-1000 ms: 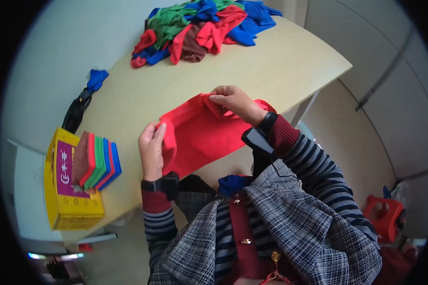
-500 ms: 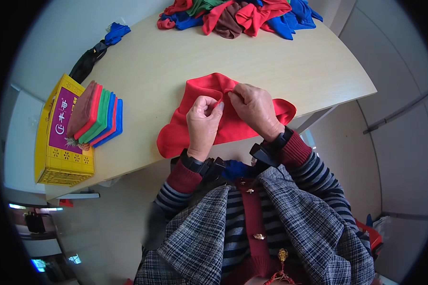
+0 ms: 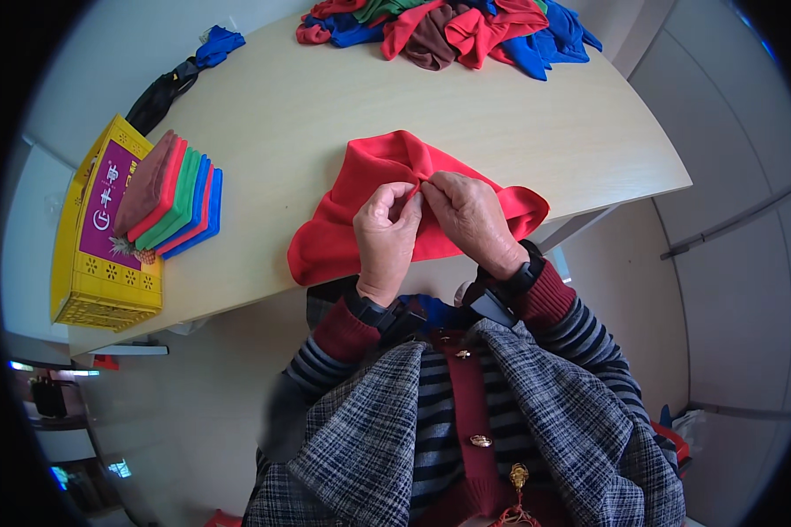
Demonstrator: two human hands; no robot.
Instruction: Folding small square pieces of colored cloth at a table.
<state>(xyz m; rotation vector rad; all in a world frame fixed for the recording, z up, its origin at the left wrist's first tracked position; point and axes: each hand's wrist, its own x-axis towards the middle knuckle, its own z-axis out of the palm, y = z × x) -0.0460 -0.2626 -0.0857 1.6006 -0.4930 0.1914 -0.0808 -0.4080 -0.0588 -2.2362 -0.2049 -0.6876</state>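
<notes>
- At the near edge of the pale wooden worktop [image 3: 325, 97], a red cloth [image 3: 373, 176] lies bunched and partly folded, its lower part reaching close to the rim in front of the person.
- The left hand [image 3: 385, 233] rests on the cloth with its fingers curled, pinching a fold of the red fabric at the fingertips.
- The right hand [image 3: 470, 220] sits just beside it, knuckles up, its fingers likewise closed on the same fold; the two hands touch at the fingertips over the middle of the cloth.
- Each wrist carries a dark band, and the sleeves are striped with dark red cuffs under a grey checked garment.
- On the left side of the worktop, a stack of folded cloths [image 3: 171, 198] in brown, red, green and blue leans on a yellow box [image 3: 97, 281] with a purple panel.
- At the far edge, well apart from the hands, a loose pile of cloths [image 3: 453, 26] in red, blue, green and brown lies heaped.
- At the far left corner a black strap [image 3: 158, 101] with a blue cloth at its end lies across the edge.
</notes>
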